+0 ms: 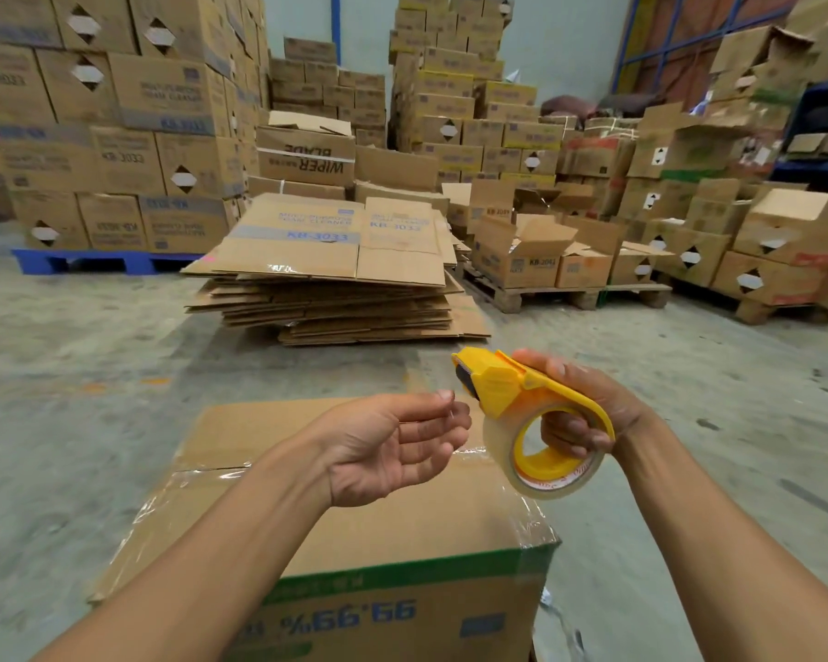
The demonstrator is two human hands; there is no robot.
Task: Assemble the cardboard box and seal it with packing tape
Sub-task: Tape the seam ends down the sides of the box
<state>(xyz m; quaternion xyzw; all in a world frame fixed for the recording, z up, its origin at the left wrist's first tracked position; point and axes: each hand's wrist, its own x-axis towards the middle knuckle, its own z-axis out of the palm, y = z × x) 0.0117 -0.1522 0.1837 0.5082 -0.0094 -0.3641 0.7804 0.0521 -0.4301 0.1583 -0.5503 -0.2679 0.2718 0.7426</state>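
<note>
Right hand (589, 403) fingers around yellow tape dispenser (522, 413), left hand (393, 446) fingers loosely spread, above taped box (402, 532).

The light is soft and even, fairly bright, with only weak shadows on the floor (92, 365). Clear tape on the box (402, 527) gives small white glare. The picture is blurred overall, most at the left stacks (92, 126) and far corners. The wide lens bends the edges strongly.
</note>
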